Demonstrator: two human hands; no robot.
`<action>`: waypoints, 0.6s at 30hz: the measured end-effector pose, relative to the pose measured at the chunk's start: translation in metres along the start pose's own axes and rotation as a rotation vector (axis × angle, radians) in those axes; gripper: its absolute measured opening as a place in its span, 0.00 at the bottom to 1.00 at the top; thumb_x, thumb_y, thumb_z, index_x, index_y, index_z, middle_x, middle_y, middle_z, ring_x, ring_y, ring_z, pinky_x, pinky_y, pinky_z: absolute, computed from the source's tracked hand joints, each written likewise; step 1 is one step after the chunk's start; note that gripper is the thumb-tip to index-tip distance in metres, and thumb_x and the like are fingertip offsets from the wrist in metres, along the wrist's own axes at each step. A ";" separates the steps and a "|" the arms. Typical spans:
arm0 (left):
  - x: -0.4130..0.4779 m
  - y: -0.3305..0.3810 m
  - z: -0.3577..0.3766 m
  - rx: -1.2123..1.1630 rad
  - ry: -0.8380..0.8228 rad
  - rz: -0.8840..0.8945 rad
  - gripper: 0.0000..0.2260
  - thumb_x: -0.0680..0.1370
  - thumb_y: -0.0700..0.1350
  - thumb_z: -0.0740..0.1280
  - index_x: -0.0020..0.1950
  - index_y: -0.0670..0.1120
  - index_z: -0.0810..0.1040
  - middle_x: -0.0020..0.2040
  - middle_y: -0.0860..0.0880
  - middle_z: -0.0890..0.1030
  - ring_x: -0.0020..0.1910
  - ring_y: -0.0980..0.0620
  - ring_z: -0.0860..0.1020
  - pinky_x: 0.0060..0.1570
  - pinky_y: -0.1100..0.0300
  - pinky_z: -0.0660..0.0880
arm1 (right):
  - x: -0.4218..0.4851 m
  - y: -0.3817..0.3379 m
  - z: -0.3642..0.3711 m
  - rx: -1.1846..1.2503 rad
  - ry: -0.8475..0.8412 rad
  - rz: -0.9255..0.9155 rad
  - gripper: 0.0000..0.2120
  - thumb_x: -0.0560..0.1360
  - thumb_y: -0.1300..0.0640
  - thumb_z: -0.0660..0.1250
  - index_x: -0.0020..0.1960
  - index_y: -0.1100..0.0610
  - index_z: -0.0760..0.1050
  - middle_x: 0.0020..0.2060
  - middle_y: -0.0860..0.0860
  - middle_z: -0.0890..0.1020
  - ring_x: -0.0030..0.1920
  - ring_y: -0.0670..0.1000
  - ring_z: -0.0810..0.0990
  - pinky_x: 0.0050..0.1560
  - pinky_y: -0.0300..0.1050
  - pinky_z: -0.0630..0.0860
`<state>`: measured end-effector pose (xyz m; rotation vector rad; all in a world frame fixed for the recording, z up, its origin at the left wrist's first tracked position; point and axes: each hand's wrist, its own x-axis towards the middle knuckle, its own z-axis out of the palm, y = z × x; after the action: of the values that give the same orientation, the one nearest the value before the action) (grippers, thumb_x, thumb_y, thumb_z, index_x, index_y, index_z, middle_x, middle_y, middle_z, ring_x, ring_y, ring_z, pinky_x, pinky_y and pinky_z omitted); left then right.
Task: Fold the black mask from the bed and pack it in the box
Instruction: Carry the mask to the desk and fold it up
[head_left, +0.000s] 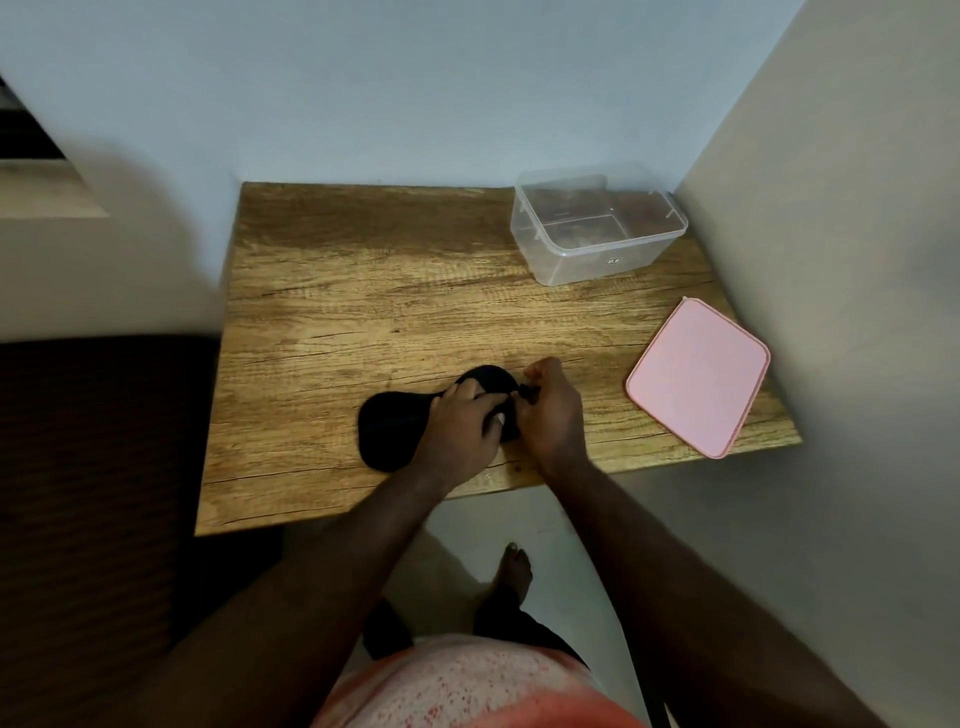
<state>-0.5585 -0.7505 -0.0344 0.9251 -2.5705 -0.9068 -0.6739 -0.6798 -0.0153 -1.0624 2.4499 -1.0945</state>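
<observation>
The black mask (390, 431) lies flat on the wooden table (332, 291), near its front edge. My left hand (462, 423) presses down on the mask's right half, fingers spread over the cloth. My right hand (550, 410) is beside it, pinching the mask's right end and its strap between thumb and fingers. The clear plastic box (597, 223) stands open at the table's back right corner. Its pink lid (698, 376) lies flat at the right edge of the table.
A dark bed (98, 467) borders the table on the left. Walls close in behind and to the right of the table. My bare foot (511, 571) stands on the pale floor below the table's front edge.
</observation>
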 end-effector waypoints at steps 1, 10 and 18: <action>0.000 0.000 -0.001 -0.056 0.006 -0.020 0.15 0.79 0.48 0.64 0.64 0.47 0.78 0.51 0.47 0.74 0.54 0.45 0.72 0.51 0.52 0.65 | -0.002 0.001 0.000 0.005 0.002 -0.001 0.10 0.74 0.62 0.68 0.48 0.52 0.69 0.39 0.46 0.78 0.39 0.45 0.78 0.36 0.36 0.73; 0.006 0.006 -0.012 -0.369 -0.011 -0.160 0.14 0.76 0.55 0.68 0.38 0.46 0.81 0.38 0.50 0.75 0.39 0.53 0.75 0.41 0.55 0.70 | -0.005 0.008 0.001 -0.066 -0.023 0.035 0.02 0.75 0.61 0.68 0.47 0.56 0.77 0.41 0.49 0.80 0.39 0.48 0.78 0.33 0.32 0.66; 0.012 0.010 -0.015 -0.361 -0.009 -0.210 0.15 0.77 0.51 0.68 0.38 0.41 0.81 0.36 0.48 0.78 0.38 0.55 0.74 0.38 0.57 0.68 | -0.002 0.001 0.000 -0.126 -0.118 -0.080 0.09 0.76 0.63 0.65 0.54 0.61 0.82 0.47 0.56 0.85 0.45 0.53 0.83 0.44 0.43 0.77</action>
<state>-0.5655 -0.7593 -0.0157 1.0894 -2.2358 -1.3775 -0.6732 -0.6779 -0.0167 -1.2358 2.4282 -0.8816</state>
